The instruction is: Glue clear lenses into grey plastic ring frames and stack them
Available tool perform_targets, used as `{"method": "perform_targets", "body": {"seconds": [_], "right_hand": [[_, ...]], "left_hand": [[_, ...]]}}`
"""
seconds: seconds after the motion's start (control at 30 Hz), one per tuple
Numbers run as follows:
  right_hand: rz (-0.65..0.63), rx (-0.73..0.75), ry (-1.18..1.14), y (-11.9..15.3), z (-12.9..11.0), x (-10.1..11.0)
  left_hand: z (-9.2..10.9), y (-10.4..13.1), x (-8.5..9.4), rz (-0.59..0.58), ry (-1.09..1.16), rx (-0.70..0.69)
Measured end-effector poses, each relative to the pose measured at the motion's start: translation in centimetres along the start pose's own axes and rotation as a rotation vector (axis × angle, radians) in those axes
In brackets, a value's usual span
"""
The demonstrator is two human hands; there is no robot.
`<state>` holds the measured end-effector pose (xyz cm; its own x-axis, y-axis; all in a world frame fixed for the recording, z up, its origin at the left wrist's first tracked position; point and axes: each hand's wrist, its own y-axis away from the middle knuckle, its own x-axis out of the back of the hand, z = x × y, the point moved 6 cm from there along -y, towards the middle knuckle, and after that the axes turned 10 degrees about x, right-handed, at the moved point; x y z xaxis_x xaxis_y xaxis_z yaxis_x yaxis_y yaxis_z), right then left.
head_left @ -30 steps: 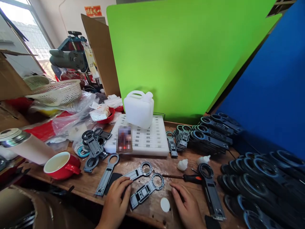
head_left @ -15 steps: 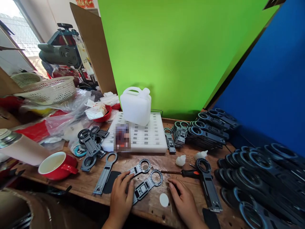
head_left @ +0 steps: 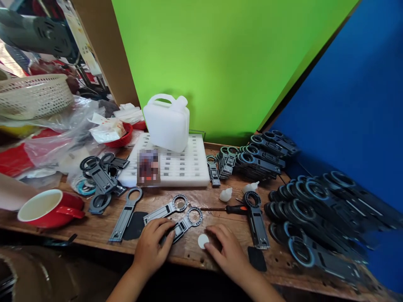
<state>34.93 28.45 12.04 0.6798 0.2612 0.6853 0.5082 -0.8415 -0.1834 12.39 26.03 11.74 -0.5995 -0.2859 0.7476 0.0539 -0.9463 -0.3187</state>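
My left hand (head_left: 153, 243) closes its thumb and fingers around the lower end of a grey plastic part with a ring head (head_left: 188, 224), hiding that end. Just above it lies a second ring-headed part (head_left: 165, 210), close to my knuckles. My right hand (head_left: 226, 249) is open, fingers curved and spread apart over the wood. Its thumb tip touches the edge of a small white disc (head_left: 203, 240) lying flat on the bench. A screwdriver (head_left: 234, 209) with a black and orange handle lies beyond the right fingers.
Stacks of ring-headed parts (head_left: 315, 218) fill the right side. A white foam tray (head_left: 170, 180) bears a white jug (head_left: 168, 121). A red mug (head_left: 52, 209) stands left, near a loose heap of parts (head_left: 99, 176). Dark pads (head_left: 257, 258) lie near the front edge.
The view has shifted down and to the right. My left fingers have moved from the upper part onto the lower one. My right thumb has come to the white disc.
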Motion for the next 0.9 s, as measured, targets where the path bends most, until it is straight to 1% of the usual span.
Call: {"method": "perform_targets", "body": {"seconds": [0.07, 0.13, 0.3, 0.43, 0.7, 0.9], "right_hand": [[-0.050, -0.008, 0.024, 0.1, -0.2, -0.3], [-0.069, -0.021, 0.042, -0.1, -0.2, -0.6], [-0.045, -0.031, 0.084, -1.1, 0.0, -1.1], [-0.004, -0.027, 0.137, -1.4, -0.1, -1.3], [0.028, 0.001, 0.164, -1.2, 0.0, -1.5], [0.019, -0.020, 0.144, -1.3, 0.3, -1.6]], "left_hand": [[0.3, 0.2, -0.3, -0.065, -0.025, -0.035], [0.4, 0.2, -0.6, -0.109, -0.061, -0.043], [0.5, 0.0, -1.4, -0.182, -0.156, -0.039], [0.6, 0.0, -1.5, -0.163, -0.171, -0.053], [0.2, 0.3, -1.3, -0.139, -0.148, -0.039], [-0.1, 0.7, -0.8, -0.130, -0.151, -0.043]]}}
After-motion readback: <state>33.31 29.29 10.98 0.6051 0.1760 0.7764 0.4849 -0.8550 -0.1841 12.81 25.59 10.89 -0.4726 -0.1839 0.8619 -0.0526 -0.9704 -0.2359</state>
